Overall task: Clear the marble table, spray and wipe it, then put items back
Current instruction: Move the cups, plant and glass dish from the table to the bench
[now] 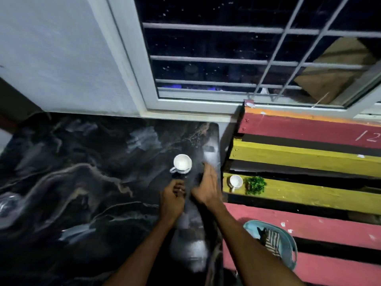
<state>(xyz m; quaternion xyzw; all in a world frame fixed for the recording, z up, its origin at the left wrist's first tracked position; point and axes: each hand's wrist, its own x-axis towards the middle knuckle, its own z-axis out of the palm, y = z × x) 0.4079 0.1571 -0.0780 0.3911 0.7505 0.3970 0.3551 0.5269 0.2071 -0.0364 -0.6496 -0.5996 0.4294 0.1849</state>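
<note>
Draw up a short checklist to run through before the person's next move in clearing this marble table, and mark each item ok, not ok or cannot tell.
1. Table cleared: not ok. A white cup on a saucer stands on the marble table.
2. Hands free to lift it: cannot tell. The right hand is open beside the cup; the left hand is curled, and whether it holds something is unclear.
3. Set-down spot: ok. The yellow slat of the bench has bare room past the second cup and the green sprig.
4. Cup empty: ok, its inside looks plain white.
5. Spray bottle at hand: cannot tell, none is in view.
</note>
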